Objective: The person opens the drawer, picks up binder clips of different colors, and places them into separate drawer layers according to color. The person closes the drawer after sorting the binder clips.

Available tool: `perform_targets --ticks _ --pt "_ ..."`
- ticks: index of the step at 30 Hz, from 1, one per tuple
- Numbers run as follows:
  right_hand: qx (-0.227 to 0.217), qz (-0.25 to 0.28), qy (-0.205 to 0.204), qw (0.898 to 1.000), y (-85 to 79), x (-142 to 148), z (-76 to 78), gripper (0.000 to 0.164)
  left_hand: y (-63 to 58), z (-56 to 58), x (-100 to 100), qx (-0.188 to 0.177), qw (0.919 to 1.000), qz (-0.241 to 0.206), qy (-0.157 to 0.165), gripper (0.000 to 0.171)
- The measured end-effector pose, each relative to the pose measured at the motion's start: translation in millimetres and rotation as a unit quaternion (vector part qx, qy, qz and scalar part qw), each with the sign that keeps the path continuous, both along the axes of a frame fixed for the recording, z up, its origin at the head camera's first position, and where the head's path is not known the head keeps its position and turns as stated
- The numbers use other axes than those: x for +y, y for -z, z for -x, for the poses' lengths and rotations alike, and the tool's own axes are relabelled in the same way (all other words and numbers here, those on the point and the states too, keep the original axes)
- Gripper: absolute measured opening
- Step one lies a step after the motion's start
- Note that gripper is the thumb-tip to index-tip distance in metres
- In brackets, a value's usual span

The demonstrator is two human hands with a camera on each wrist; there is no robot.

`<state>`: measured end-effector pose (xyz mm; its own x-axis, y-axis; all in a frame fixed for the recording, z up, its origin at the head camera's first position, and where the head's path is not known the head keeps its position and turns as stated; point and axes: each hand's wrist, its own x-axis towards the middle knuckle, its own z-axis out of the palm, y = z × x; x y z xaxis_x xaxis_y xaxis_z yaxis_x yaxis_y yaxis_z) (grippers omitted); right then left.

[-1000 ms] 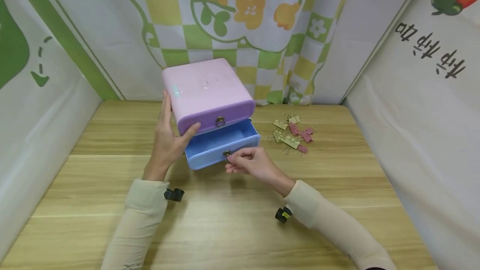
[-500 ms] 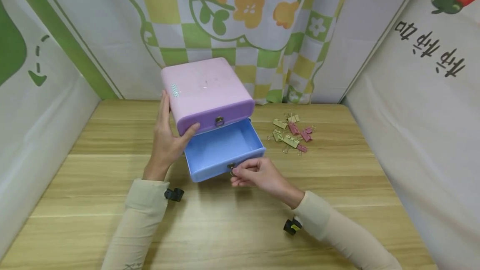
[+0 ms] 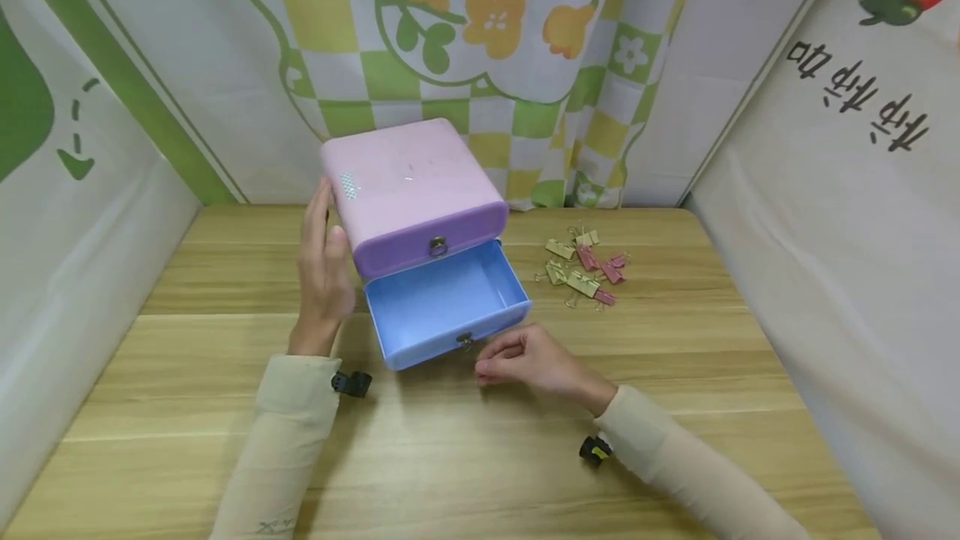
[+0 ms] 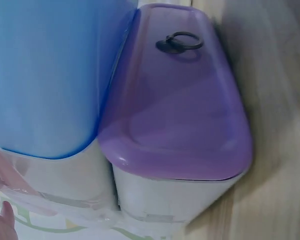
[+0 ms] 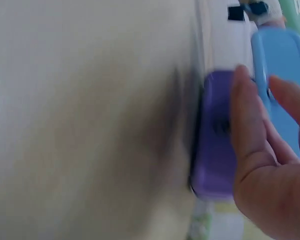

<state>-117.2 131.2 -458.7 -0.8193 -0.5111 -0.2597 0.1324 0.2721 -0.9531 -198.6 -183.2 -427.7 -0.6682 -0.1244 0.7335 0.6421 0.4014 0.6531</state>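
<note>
Right hand (image 3: 536,363) nearer, fingers loosely bent, holding nothing; blue drawer (image 3: 427,349) at 11 o'clock, front running 8-to-2. Left hand (image 3: 322,277): fingers straight, gripping nothing.

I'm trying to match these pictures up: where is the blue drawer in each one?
Head view: the blue drawer sits a little below and left of center, pulled open.
Left wrist view: the blue drawer fills much of the upper left.
Right wrist view: the blue drawer is at the upper right, partly behind the right hand.
Shared landmark: the wooden tabletop, along the bottom, right side and left side respectively.
</note>
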Motion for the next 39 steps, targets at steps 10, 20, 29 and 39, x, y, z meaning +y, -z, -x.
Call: perform_targets --ticks 10,20,29,39 --pt "0.204 -0.209 -0.017 0.956 -61.2 58 34.1 0.023 -25.0 0.4 13 0.043 0.9977 -0.053 0.007 0.056" --pt "0.323 -0.438 -0.006 0.839 -87.7 79 77.0 0.017 -15.6 8.5 11 0.066 0.9948 -0.077 -0.003 0.055" --pt "0.346 -0.536 -0.051 0.768 -52.8 84 95.5 0.028 1.3 22.1 7 0.068 0.9952 -0.067 0.020 0.056" --pt "0.324 -0.511 -0.052 0.794 -47.8 88 111.1 0.035 -19.4 5.1 17 0.074 0.9937 -0.078 0.031 0.054"
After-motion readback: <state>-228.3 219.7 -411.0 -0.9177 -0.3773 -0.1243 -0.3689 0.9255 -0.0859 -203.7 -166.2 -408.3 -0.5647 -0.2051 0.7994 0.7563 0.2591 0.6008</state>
